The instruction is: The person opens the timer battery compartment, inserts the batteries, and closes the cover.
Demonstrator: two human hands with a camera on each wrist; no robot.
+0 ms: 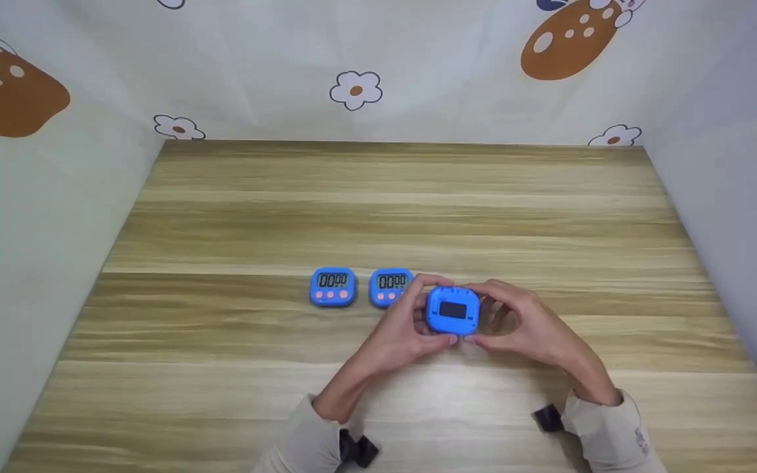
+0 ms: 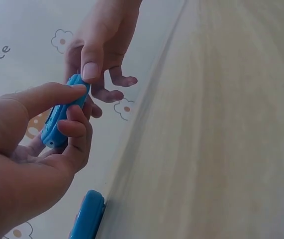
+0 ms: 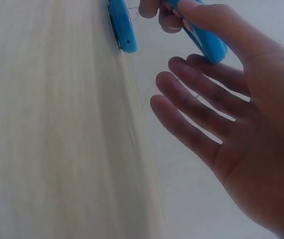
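Note:
A blue digital timer [image 1: 453,326] is held above the table between both hands, its back with a dark rectangle turned up toward the head camera. My left hand [image 1: 397,332] grips its left side, thumb along the near edge and fingers bent around it, as the left wrist view also shows on the timer [image 2: 61,119]. With thumb and index finger, my right hand [image 1: 539,328] pinches the right side; its other fingers [image 3: 196,119] spread loosely away. Two more blue timers lie face up: one [image 1: 332,287] at the left, the other [image 1: 384,282] partly covered by my left hand.
The wood-grain table [image 1: 221,217] is bounded at the back and sides by a pale cloth [image 1: 253,72] printed with flowers and brown shapes. Black straps [image 1: 357,450] hang at both sleeve cuffs, close over the table's near part.

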